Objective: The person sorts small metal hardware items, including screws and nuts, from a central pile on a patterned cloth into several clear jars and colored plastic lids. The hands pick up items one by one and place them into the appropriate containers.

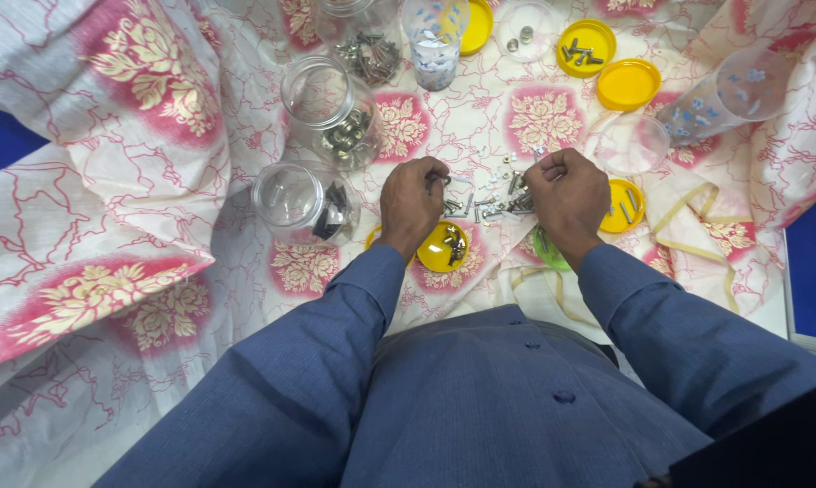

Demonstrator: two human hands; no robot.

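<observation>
Both hands work over a loose heap of small grey metal screws and bolts (491,201) lying on the white cloth with red floral print (137,136), between the two wrists. The left hand (411,201) is curled shut, its fingertips pinching a small dark metal piece too tiny to identify. The right hand (566,192) is also curled, fingers tucked under; what it grips, if anything, is hidden by its own knuckles. The screws point in all directions, with no common axis.

A yellow plastic lid (444,248) holding a few screws sits just below the left hand, partly covered by the wrist. A green object (547,251) peeks from under the right wrist, mostly hidden. A clear plastic jar lying on its side (301,201) rests left of the hands.
</observation>
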